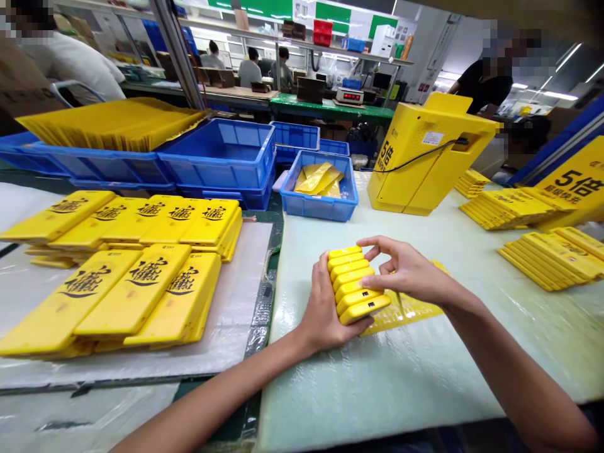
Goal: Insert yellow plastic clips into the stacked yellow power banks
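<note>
The left hand [321, 313] clasps a row of rounded yellow plastic slabs [348, 287], far ends hidden, ported ends facing the wearer, the row running near to far; the right hand's [411, 272] thumb touches them, pinch unclear. Behind, a flat yellow piece [418, 307] is partly covered.

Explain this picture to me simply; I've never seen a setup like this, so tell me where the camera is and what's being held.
There is no machine here: a camera worn on a person's head looks forward and down, so the two bare arms are the wearer's own. The left hand holds a row of yellow slabs packed side by side. The right hand reaches its thumb to them; whether it grips is unclear. Below lies a yellow sheet, partly hidden, on a pale table. To the left are stacked printed slabs. Farther back stand a small blue bin with yellow packets inside and a large yellow box.
</note>
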The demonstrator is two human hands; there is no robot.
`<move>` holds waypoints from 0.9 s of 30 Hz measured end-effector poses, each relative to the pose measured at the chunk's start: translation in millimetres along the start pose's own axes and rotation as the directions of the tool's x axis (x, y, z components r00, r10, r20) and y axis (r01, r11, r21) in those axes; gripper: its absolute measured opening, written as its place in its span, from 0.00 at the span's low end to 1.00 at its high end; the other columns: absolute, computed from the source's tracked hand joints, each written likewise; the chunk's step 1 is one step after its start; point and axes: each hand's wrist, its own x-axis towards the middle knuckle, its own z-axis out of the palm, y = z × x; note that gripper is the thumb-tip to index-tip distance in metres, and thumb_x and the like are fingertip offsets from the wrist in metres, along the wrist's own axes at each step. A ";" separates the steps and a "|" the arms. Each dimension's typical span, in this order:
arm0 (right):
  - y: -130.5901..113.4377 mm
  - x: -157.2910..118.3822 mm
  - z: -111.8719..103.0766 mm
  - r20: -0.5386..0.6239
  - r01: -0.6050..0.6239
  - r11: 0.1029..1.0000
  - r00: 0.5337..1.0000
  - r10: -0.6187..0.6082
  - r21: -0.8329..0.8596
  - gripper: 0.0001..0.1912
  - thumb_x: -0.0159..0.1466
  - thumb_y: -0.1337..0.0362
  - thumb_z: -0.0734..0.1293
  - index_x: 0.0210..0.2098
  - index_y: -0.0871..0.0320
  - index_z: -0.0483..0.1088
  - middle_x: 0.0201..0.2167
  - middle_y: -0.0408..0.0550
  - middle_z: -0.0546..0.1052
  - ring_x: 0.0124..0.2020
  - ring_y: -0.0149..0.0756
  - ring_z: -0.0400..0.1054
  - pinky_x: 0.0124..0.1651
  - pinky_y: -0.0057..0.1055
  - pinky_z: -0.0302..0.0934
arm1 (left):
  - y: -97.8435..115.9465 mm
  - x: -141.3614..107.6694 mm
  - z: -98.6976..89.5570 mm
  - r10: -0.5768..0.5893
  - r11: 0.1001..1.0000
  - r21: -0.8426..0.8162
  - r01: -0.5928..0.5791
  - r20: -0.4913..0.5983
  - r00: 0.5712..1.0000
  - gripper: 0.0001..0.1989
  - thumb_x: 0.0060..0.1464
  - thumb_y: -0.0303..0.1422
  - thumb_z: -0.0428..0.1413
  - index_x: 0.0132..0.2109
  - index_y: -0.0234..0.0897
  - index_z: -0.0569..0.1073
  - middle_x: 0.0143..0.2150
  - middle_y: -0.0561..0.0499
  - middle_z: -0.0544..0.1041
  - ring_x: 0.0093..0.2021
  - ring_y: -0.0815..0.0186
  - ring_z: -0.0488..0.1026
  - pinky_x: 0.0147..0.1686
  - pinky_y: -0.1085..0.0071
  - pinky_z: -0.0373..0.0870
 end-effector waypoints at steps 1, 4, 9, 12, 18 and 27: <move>-2.1 -1.4 -6.8 0.004 0.006 0.999 1.000 -0.007 0.033 0.49 0.52 0.47 0.87 0.67 0.61 0.77 0.59 0.56 0.80 0.33 0.23 0.75 0.34 0.21 0.71 | 0.0 0.4 -0.5 0.016 1.000 0.011 -0.016 -0.005 1.000 0.75 0.55 0.57 0.75 0.86 0.46 0.30 0.80 0.27 0.55 0.80 0.25 0.59 0.76 0.20 0.62; -7.0 -12.1 -29.8 -0.094 0.028 0.994 0.995 -0.018 0.105 0.39 0.49 0.45 0.89 0.53 0.62 0.85 0.51 0.56 0.84 0.44 0.33 0.81 0.46 0.25 0.78 | 0.3 0.8 -1.1 0.055 0.998 0.035 -0.054 -0.018 0.998 0.75 0.54 0.57 0.76 0.86 0.44 0.32 0.79 0.28 0.57 0.79 0.27 0.61 0.77 0.24 0.63; 2.5 -41.8 -51.4 -0.379 0.073 0.997 0.923 -0.069 -0.005 0.29 0.44 0.43 0.91 0.33 0.59 0.87 0.42 0.56 0.86 0.43 0.40 0.82 0.46 0.31 0.79 | -0.3 0.8 -0.1 0.050 0.998 0.028 -0.049 -0.015 0.999 0.75 0.53 0.56 0.76 0.86 0.42 0.32 0.79 0.27 0.56 0.80 0.27 0.60 0.78 0.24 0.61; 9.7 -57.9 -53.8 -0.510 0.190 0.980 0.838 -0.194 -0.060 0.26 0.47 0.43 0.90 0.32 0.56 0.87 0.47 0.56 0.87 0.51 0.43 0.84 0.50 0.32 0.81 | -1.3 1.2 0.3 0.043 0.998 0.040 -0.043 -0.006 0.999 0.76 0.53 0.56 0.77 0.86 0.42 0.31 0.80 0.26 0.55 0.81 0.26 0.58 0.79 0.23 0.60; 5.3 -76.6 -20.2 -0.610 0.280 0.960 0.757 -0.233 -0.020 0.19 0.55 0.49 0.88 0.38 0.54 0.89 0.35 0.50 0.85 0.32 0.30 0.77 0.33 0.24 0.73 | -2.1 3.4 1.5 0.069 0.996 0.060 -0.068 -0.018 0.997 0.76 0.52 0.57 0.76 0.86 0.42 0.31 0.79 0.27 0.56 0.80 0.26 0.59 0.78 0.25 0.61; -5.3 -71.0 46.4 -0.564 0.222 0.974 0.800 -0.203 -0.036 0.13 0.59 0.56 0.83 0.37 0.59 0.89 0.37 0.55 0.87 0.33 0.36 0.81 0.35 0.27 0.79 | -3.2 3.4 2.1 0.053 0.998 0.045 -0.052 -0.013 0.999 0.78 0.51 0.56 0.77 0.86 0.43 0.31 0.79 0.27 0.56 0.79 0.26 0.60 0.77 0.24 0.62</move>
